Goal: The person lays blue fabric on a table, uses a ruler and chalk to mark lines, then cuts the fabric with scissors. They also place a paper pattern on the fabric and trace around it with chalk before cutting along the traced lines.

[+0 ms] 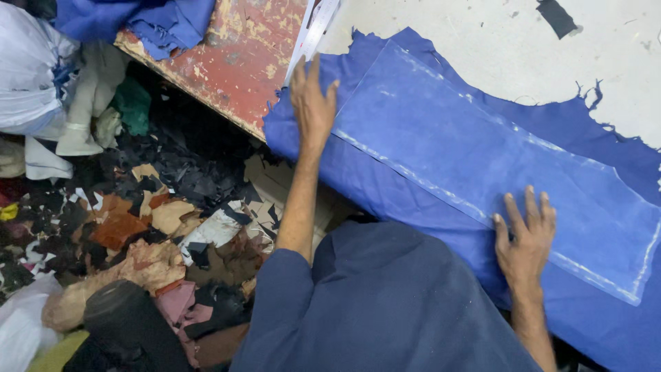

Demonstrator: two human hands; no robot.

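Observation:
A large blue hide (385, 186) with ragged edges lies spread over the worktable. On it rests a long clear plastic template (482, 151), running from upper left to lower right. My left hand (313, 103) lies flat, fingers apart, on the hide at the template's upper left end. My right hand (527, 238) presses flat on the template's lower edge, fingers spread. Neither hand grips anything.
The table (482, 41) has a white worn top and a red chipped part (241, 55) at the left. A white ruler (313, 34) lies there, blue cloth (144, 21) behind it. The floor at left holds several leather scraps (138, 227) and a white bag (27, 69).

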